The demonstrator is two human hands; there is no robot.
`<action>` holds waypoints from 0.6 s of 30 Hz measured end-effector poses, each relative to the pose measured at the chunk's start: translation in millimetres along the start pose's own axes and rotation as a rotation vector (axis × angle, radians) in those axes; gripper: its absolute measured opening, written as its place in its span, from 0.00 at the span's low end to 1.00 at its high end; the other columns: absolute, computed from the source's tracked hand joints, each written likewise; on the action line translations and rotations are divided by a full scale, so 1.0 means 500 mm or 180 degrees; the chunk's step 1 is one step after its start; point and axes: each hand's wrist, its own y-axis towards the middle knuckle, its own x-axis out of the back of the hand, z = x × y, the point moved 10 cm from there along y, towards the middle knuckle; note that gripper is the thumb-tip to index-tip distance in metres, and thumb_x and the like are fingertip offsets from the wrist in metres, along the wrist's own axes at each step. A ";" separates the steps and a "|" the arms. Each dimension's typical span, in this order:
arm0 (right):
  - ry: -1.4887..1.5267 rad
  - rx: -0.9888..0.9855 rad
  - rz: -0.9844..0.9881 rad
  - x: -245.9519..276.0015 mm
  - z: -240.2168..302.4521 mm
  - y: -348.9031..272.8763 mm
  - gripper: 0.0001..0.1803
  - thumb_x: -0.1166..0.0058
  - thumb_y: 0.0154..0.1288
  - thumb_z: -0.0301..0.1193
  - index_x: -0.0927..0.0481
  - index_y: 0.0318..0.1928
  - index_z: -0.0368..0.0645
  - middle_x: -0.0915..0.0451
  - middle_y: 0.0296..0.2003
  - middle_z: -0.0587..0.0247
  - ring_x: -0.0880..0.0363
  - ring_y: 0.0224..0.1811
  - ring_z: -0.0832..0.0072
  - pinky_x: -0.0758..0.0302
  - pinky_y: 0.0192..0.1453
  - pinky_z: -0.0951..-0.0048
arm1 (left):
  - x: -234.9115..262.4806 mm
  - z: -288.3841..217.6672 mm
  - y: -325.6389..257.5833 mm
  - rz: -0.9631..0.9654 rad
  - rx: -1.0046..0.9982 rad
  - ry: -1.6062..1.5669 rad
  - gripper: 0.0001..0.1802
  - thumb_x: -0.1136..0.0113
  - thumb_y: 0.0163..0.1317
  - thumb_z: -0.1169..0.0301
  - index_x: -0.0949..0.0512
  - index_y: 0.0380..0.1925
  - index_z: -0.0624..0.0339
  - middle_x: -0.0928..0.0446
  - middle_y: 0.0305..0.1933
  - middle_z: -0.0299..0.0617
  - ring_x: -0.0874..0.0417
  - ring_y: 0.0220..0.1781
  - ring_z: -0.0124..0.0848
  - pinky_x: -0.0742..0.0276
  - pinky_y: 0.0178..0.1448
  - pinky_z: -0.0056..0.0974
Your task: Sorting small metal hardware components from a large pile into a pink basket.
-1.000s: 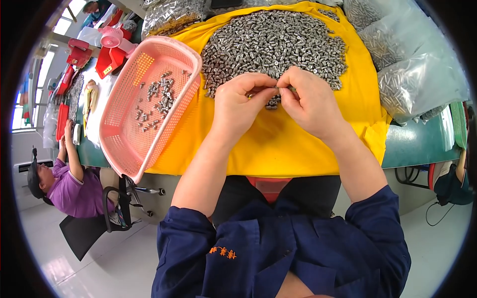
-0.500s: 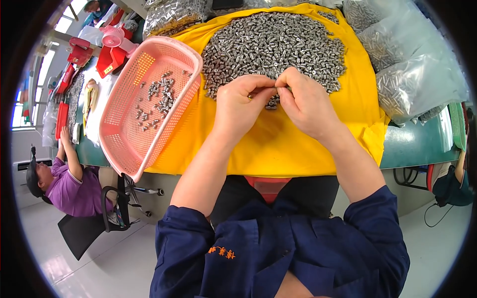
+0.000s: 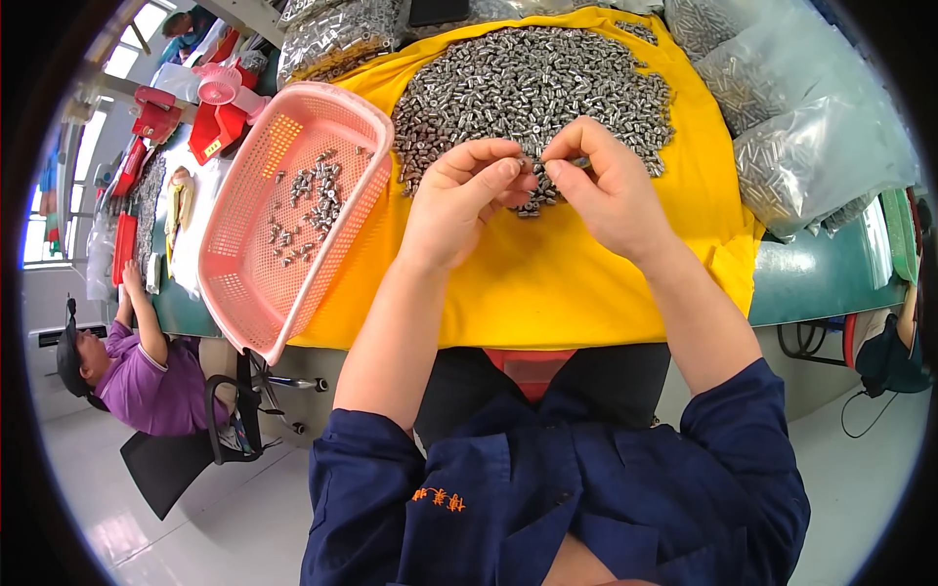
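Note:
My left hand (image 3: 451, 207) pinches a small metal part (image 3: 526, 165) between thumb and fingers, above the near edge of the pile. Close by on its right, my right hand (image 3: 618, 203) has thumb and forefinger brought together; whatever they grip is too small to make out. Under and beyond both hands spreads a large heap of small silvery metal parts (image 3: 528, 88) on a yellow cloth (image 3: 547, 293). To the left, a pink perforated plastic basket (image 3: 234, 283) stands tilted on the cloth's edge, with a loose scatter of similar metal parts (image 3: 318, 195) inside.
Clear plastic bags of metal parts (image 3: 782, 166) line the right side, and another bag (image 3: 342, 39) lies at the back left beside a dark phone (image 3: 439, 11). A pink fan (image 3: 223, 86) and red bins (image 3: 217, 127) stand far left. A co-worker in purple (image 3: 156, 386) sits there.
My hands have drawn slightly apart. The left fingers have loosened and turned, with the small part now showing at their tips; the right hand has shifted a little.

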 end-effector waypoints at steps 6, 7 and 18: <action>0.0240 0.0044 0.0104 -0.009 0.015 -0.001 0.03 0.53 0.57 0.24 0.30 0.32 0.37 0.26 0.25 0.66 0.28 0.27 0.84 0.29 0.32 0.79 | -0.010 0.008 -0.002 0.0161 0.0097 -0.0145 0.07 0.49 0.59 0.76 0.26 0.37 0.62 0.23 0.35 0.43 0.21 0.36 0.30 0.23 0.42 0.34; 0.0177 0.0058 0.0122 -0.010 0.018 -0.001 0.03 0.53 0.56 0.23 0.30 0.32 0.37 0.26 0.25 0.66 0.27 0.27 0.82 0.29 0.32 0.79 | -0.011 0.008 -0.002 0.0169 0.0085 -0.0152 0.07 0.48 0.59 0.76 0.26 0.37 0.62 0.23 0.35 0.43 0.21 0.36 0.30 0.23 0.42 0.34; -0.0852 0.0691 -0.0174 -0.010 0.048 -0.011 0.02 0.55 0.54 0.25 0.33 0.29 0.41 0.26 0.23 0.56 0.27 0.24 0.58 0.31 0.27 0.63 | -0.011 -0.002 0.003 0.0049 -0.0292 0.0228 0.05 0.45 0.55 0.80 0.24 0.33 0.66 0.22 0.32 0.42 0.21 0.34 0.27 0.23 0.42 0.30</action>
